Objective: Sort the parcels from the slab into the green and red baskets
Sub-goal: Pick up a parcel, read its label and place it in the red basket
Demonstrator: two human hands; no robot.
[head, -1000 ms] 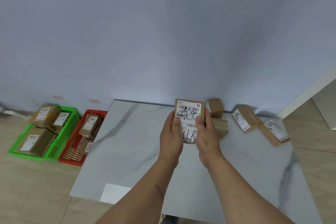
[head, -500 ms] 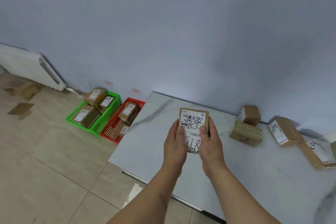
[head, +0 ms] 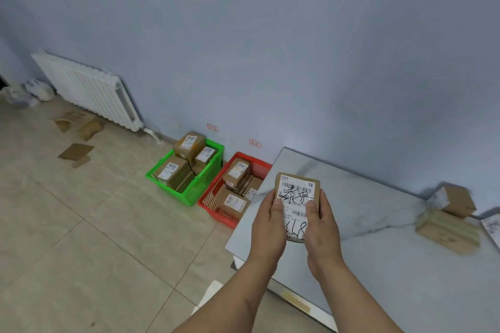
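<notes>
Left hand (head: pixel 267 227) and right hand (head: pixel 322 227) both grip one flat brown parcel (head: pixel 297 197) by its side edges, thumbs over the white label, label face up, held above the near-left corner of the grey marble slab (head: pixel 365 224). Just left of the grip: red basket (head: pixel 216 211) with parcels in it, on the floor touching the slab edge. Further left, beside it: green basket (head: pixel 208 184), also stacked with parcels. Well right of the grip: more brown parcels (head: pixel 446 228) on the slab near the wall.

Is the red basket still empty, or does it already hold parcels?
Not empty. The red basket already holds several brown labelled parcels, lying below its rim; the exact count is unclear.
</notes>
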